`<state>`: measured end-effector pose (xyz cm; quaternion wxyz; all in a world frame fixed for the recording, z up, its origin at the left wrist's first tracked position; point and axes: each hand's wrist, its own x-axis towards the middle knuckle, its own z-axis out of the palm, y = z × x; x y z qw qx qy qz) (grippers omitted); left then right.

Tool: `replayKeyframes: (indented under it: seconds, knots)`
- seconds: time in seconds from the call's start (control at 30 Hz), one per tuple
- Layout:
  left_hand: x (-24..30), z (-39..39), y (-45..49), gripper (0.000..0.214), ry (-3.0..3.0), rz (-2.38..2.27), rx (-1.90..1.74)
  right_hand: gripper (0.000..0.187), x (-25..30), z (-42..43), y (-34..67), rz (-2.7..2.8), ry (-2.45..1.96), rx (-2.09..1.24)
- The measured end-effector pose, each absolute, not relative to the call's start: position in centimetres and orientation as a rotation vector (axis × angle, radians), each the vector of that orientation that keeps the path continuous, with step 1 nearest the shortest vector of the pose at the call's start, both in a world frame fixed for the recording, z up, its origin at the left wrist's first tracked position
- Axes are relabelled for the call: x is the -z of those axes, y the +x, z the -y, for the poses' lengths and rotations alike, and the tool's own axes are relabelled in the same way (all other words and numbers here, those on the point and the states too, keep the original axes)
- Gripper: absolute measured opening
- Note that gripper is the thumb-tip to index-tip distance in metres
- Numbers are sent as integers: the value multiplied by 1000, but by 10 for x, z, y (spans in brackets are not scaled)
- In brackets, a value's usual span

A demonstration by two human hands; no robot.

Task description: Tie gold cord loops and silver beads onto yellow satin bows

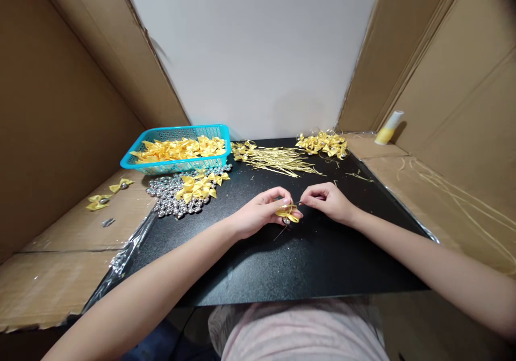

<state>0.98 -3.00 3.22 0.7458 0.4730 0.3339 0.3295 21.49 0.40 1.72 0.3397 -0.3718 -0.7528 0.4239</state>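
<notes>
Between the thumb and fingers of my left hand (264,210) is a yellow ribbon bow (287,214) with a silver bead on its lower side. A thin strand sticks out below it. Just to the right, my right hand (327,202) is closed in a pinch, close to the bow. Something small and thin shows at its fingertips, too small to name. Both hands are over the middle of the black table (322,264).
A blue basket (175,165) of yellow bows stands back left, with silver beads (165,192) and loose bows (197,186) before it. Yellow strands (278,159) and beaded bows (324,143) lie behind my hands. A thread cone (388,128) stands right. Cardboard walls (455,71) flank the table.
</notes>
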Motion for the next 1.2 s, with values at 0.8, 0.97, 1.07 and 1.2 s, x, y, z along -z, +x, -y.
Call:
replayKeyframes:
  seconds: [0.8,0.97,1.07,1.2]
  knots:
    - [-29,28,10,38,1029,-760,-711,46,-13,-5,215,1957,-992,-1091]
    - [-30,29,10,37,1022,-755,-707,45,-13,-5,214,1942,-993,-1095]
    - [-30,29,9,37,1018,-757,-710,44,-12,-5,214,1939,-1003,-1089]
    - [-29,29,9,37,1009,-763,-705,43,-10,-4,213,1927,-1021,-1066]
